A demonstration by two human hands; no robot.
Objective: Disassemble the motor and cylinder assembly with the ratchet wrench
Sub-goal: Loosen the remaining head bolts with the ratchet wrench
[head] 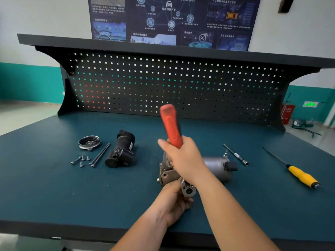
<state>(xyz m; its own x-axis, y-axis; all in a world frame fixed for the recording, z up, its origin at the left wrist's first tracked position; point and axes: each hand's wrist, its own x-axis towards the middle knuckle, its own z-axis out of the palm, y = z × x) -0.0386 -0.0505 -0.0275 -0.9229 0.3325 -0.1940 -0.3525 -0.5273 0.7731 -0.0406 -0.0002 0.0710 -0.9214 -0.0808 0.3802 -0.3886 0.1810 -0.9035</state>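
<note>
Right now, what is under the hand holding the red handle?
The metal motor lies under the right hand, which grips the red handle. The left hand holds the motor's near end. What the handle's lower end meets is covered by the right hand.

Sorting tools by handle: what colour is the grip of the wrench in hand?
Red-orange; the ratchet wrench handle shows clearest in the head view.

This is a workshop: a counter (54,187) with a teal mat and a black pegboard (163,84) behind it, bolts (99,154), a screwdriver (301,175) and motor parts (120,151) lying on it, and a car-technology poster (170,20) on the wall.
</note>
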